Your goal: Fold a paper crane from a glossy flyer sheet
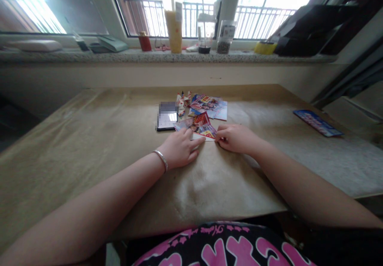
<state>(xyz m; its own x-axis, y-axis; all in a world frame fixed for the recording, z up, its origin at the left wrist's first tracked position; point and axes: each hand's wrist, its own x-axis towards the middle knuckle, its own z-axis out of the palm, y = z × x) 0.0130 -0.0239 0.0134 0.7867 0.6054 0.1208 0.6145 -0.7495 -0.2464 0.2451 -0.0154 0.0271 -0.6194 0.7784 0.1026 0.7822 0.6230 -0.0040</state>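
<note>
A colourful printed paper sheet [198,125] lies on the brown table [89,138], partly folded with a white edge near me. My left hand [179,148], with a silver bracelet at the wrist, rests flat with its fingers stretched out, pressing the sheet's near left edge. My right hand [235,137] pinches the sheet's near right corner with curled fingers. A second printed sheet [211,106] and small folded paper pieces [183,99] lie just beyond. A phone [166,116] lies to the left of the papers.
A blue printed strip [317,122] lies at the table's right side. The window sill [119,55] behind holds a tall orange drink cup [174,28], a red can [145,42], jars, a yellow object [265,47] and a black device [311,30].
</note>
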